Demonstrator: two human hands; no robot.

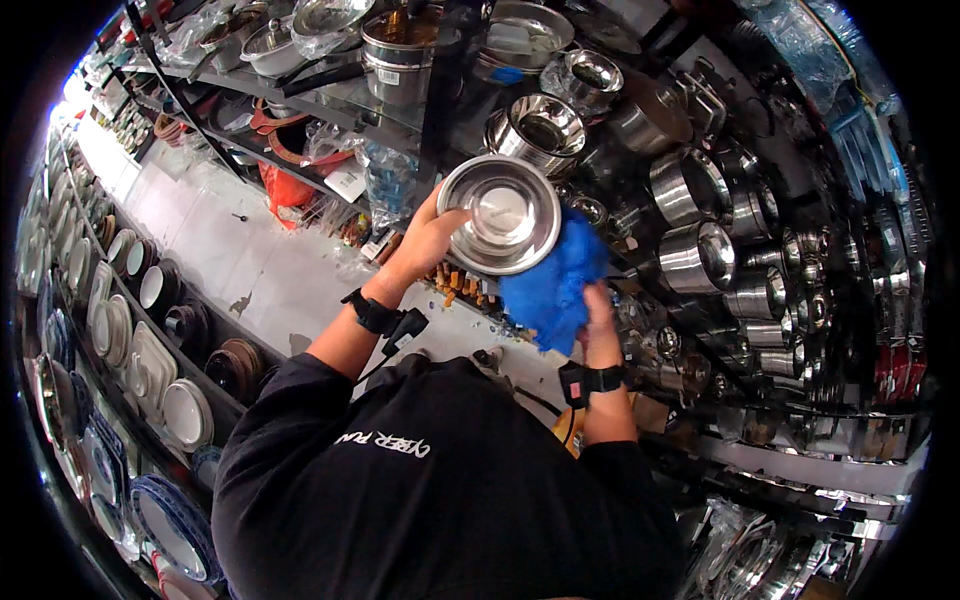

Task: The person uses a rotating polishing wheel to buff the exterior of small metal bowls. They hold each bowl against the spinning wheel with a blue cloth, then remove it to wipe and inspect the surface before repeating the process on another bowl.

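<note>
My left hand [430, 238] grips a steel bowl [502, 212], thumb inside; my right hand [598, 315] clutches a blue cloth [558, 280] beside it.

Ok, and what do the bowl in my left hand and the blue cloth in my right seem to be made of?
The bowl looks like polished metal, probably stainless steel: silvery, with bright reflections. The blue cloth looks like soft, matte fabric, judging by its rumpled folds; which fibre, I can't tell.
</note>
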